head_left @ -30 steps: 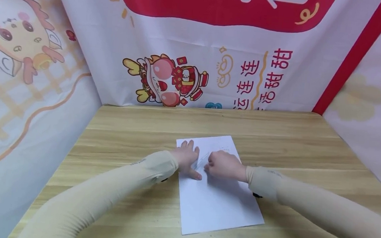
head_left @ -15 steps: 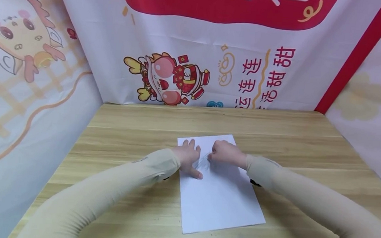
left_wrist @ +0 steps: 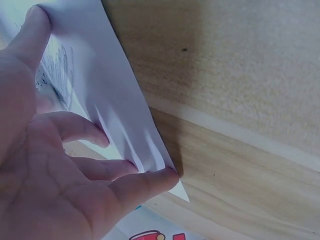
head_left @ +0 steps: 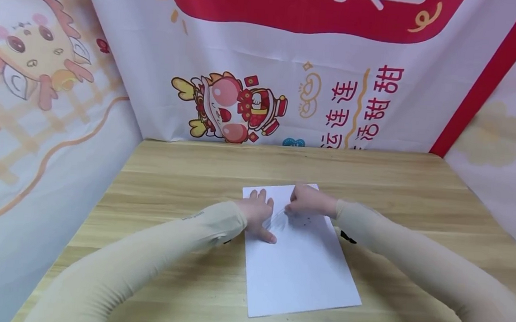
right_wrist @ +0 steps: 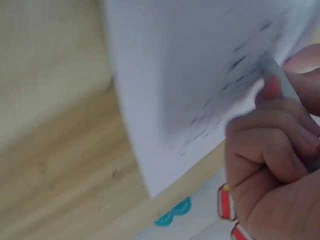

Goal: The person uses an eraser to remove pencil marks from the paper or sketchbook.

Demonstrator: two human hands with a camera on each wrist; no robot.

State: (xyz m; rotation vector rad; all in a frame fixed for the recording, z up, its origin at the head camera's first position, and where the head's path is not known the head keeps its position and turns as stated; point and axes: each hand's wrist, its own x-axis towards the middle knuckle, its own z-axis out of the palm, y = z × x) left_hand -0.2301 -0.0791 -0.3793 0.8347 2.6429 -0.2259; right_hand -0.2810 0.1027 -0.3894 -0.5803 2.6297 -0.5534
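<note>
A white sheet of paper (head_left: 303,279) lies slightly askew on the wooden table. My left hand (head_left: 257,216) rests spread on its upper left part, the fingertips pressing near the edge and wrinkling the paper (left_wrist: 117,85) in the left wrist view. Between thumb and index finger, my right hand (head_left: 311,200) pinches a white eraser (right_wrist: 281,77), its tip at the paper near the upper right. Grey pencil shading (head_left: 276,222) shows between the hands. Dark crumbs (right_wrist: 240,61) are scattered beside the eraser, whose lower part is hidden in the curled fingers.
The wooden table (head_left: 185,176) spreads around the paper, with a few small specks on it. Behind it hangs a printed white and red cloth (head_left: 266,47). Patterned cloths line the left (head_left: 82,168) and right sides.
My right hand has moved away from me toward the paper's upper right, uncovering dark crumbs below it. The left hand keeps its place on the sheet. The head view has shifted slightly.
</note>
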